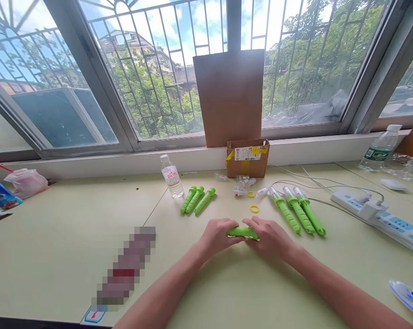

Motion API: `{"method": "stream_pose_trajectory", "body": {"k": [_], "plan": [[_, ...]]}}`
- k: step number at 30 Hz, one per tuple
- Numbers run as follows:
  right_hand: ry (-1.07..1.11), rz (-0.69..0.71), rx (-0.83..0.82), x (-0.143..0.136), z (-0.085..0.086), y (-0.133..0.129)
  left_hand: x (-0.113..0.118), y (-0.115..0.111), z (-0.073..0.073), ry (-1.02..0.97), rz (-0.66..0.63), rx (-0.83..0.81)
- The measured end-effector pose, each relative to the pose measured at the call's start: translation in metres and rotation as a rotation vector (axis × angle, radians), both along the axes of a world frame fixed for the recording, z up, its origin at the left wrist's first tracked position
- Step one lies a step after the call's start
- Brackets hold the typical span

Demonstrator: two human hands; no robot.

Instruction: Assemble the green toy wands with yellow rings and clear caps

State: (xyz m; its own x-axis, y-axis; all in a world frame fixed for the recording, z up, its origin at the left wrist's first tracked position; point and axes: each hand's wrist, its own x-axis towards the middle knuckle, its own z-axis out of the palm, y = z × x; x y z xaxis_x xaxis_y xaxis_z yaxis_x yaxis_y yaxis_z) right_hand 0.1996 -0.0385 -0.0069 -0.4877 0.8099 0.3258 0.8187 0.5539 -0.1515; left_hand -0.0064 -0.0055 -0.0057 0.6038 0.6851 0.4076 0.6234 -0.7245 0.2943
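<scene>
A green plastic piece [243, 232] lies crosswise between my two hands at the middle of the table. My left hand [220, 235] grips its left end, and my right hand [266, 236] is closed round its right end. Behind my left hand rest three green tubes [196, 200]. Beyond my right hand lie three green tubes with clear tips [297, 210]. A yellow ring [254, 209] sits just behind my hands, and clear plastic parts [242, 185] are grouped farther back with another yellow ring [250, 194].
An open cardboard box [248, 160] stands by the window. One water bottle [172, 177] is left of it, another [381, 148] at the far right. Cables run to a white power strip [386, 219]. A blurred-out item [127, 267] lies at the left front.
</scene>
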Motion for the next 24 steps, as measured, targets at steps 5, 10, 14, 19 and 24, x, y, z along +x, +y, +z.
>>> {"method": "stream_pose_trajectory", "body": {"k": [5,10,14,19,24], "plan": [[0.242,0.092,-0.044,0.005,0.005,-0.001,-0.006,0.008,0.000,-0.001,0.022,0.035],[0.504,0.162,-0.200,0.012,0.010,0.002,-0.012,0.015,0.002,-0.027,0.034,0.010],[0.841,0.126,-0.413,0.017,0.006,0.011,-0.013,0.017,0.005,-0.070,0.057,-0.048],[1.215,0.103,-0.584,0.022,0.005,0.018,-0.013,0.020,0.010,-0.168,0.175,-0.126],[1.202,0.032,-0.592,0.023,0.002,0.022,-0.014,0.019,0.009,-0.179,0.147,-0.164]]}}
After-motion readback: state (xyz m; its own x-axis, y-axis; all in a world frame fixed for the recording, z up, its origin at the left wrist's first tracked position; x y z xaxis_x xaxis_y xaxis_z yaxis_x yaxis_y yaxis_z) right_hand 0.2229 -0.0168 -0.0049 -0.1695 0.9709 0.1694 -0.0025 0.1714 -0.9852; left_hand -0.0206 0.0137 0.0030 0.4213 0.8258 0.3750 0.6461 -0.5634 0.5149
